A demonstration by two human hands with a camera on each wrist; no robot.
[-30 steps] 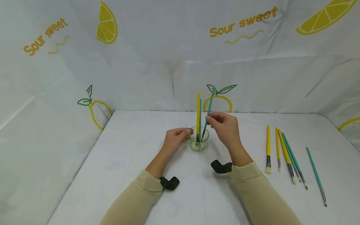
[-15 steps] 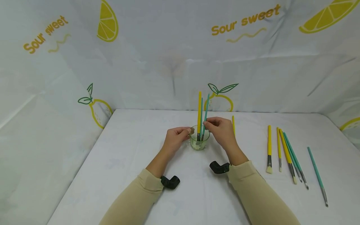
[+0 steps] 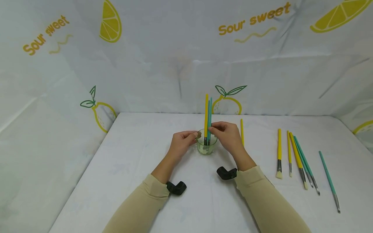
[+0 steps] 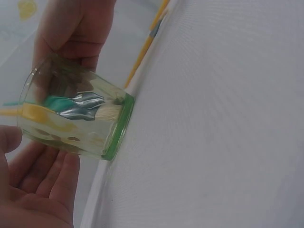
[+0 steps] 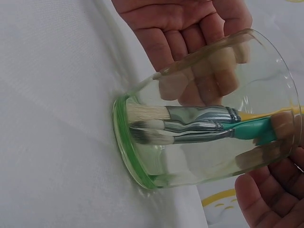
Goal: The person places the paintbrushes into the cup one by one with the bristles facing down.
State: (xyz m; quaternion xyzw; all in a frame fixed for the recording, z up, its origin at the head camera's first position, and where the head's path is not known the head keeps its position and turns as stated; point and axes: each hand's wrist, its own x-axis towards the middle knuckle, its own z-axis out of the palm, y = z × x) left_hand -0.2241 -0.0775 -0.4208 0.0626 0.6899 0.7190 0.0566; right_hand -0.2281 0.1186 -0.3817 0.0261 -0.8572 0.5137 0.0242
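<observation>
Head view: "Sour sweet" backdrop [image 3: 252, 19]; left hand [image 3: 182, 142] grips the glass [image 3: 206, 147], right hand [image 3: 227, 136] pinches a teal brush [image 3: 210, 113].

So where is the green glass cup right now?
In the head view the green glass cup stands mid-table between the left hand and right hand, three paintbrushes upright inside it.

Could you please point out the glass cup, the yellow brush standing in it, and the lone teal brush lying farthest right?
glass cup [image 3: 206, 149]: head view, front wall.
yellow brush [image 3: 206, 110]: head view, mid-handle.
teal brush [image 3: 327, 174]: head view, mid-handle.
</observation>
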